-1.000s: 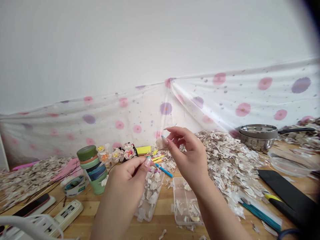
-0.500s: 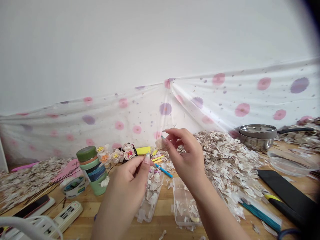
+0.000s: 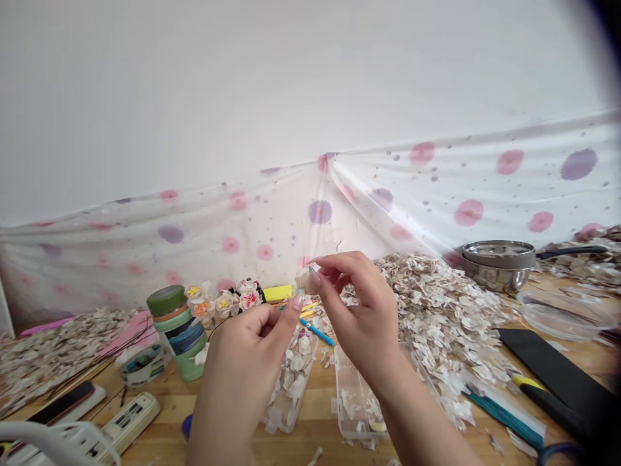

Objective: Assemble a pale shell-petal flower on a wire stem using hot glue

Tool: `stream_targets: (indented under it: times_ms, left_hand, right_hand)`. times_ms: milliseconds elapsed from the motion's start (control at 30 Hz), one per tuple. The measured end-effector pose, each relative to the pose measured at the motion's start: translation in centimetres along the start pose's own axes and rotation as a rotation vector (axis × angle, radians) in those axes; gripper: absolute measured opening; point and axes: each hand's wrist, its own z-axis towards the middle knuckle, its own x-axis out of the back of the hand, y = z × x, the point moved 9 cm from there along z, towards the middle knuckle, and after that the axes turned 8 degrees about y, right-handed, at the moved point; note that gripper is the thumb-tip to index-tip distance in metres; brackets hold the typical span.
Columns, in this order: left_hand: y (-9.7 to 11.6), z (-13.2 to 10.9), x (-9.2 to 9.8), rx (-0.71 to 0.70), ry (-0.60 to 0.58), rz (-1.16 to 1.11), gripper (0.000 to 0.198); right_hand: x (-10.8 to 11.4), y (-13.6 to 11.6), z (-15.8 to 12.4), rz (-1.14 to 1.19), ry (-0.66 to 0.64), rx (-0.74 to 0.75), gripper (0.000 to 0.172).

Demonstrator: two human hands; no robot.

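My left hand (image 3: 252, 343) is raised over the table with thumb and forefinger pinched on a thin wire stem that I can barely make out. My right hand (image 3: 361, 310) is beside it, fingers pinched on a small pale shell petal (image 3: 305, 279) at the top of that stem. Both hands meet above two clear plastic boxes: the left clear box (image 3: 291, 385) is full of shell pieces and the right clear box (image 3: 356, 401) has a few in its compartments.
A big heap of shell flakes (image 3: 446, 317) lies to the right, another heap of flakes (image 3: 43, 353) far left. Finished shell flowers (image 3: 226, 299), a green bottle (image 3: 179, 330), tape roll (image 3: 143, 361), coloured sticks, power strip (image 3: 129, 414), steel pan (image 3: 499, 262), black case (image 3: 557, 372) and floral cloth surround them.
My left hand has risen and moved right until its thumb tip meets my right hand's fingers at the petal. The right hand has dipped a little.
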Motion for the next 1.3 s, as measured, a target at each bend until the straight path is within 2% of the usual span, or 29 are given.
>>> stream_targets:
  times_ms: [300, 500, 533, 600, 667, 700, 767, 833, 900, 1000, 1167, 1300]
  left_hand:
    - [0.1, -0.4, 0.1, 0.018, 0.008, -0.137, 0.063]
    - [0.3, -0.6, -0.1, 0.067, 0.011, -0.313, 0.063]
    - [0.3, -0.5, -0.1, 0.062, 0.025, -0.353, 0.063]
    - [0.3, -0.1, -0.1, 0.035, 0.066, -0.443, 0.062]
    - [0.3, 0.1, 0.0, 0.016, 0.107, -0.536, 0.060]
    - [0.3, 0.1, 0.0, 0.014, 0.123, -0.577, 0.060]
    - [0.5, 0.0, -0.3, 0.017, 0.135, -0.652, 0.060]
    - [0.8, -0.1, -0.8, 0.015, 0.115, -0.722, 0.060]
    - [1.2, 0.0, -1.3, 0.000, 0.088, -0.774, 0.059]
    - [1.5, 0.2, -1.8, -0.042, 0.090, -0.811, 0.061]
    - [1.3, 0.0, -2.6, 0.000, 0.152, -0.902, 0.063]
    - [1.8, -0.6, -3.0, 0.025, 0.164, -0.966, 0.062]
  right_hand:
    - [0.4, -0.4, 0.1, 0.026, 0.047, 0.023, 0.018]
    - [1.4, 0.9, -0.5, 0.149, 0.186, -0.119, 0.023]
    - [1.4, 1.4, -0.6, 0.169, 0.196, -0.163, 0.028]
    - [1.1, 2.5, -0.6, 0.210, 0.147, -0.299, 0.053]
    - [-0.2, 3.8, -0.8, 0.265, -0.018, -0.488, 0.078]
    - [-1.1, 4.1, -1.2, 0.300, -0.136, -0.585, 0.081]
    - [-2.7, 4.2, -2.1, 0.383, -0.361, -0.731, 0.065]
    - [-3.5, 3.7, -2.6, 0.469, -0.463, -0.796, 0.041]
    - [-3.6, 3.4, -2.5, 0.547, -0.423, -0.804, 0.025]
    - [-3.4, 3.2, -2.1, 0.614, -0.293, -0.760, 0.014]
    - [-3.3, 2.5, -1.8, 0.618, -0.222, -0.683, 0.016]
    - [-3.5, 2.6, -2.0, 0.620, -0.227, -0.739, 0.022]
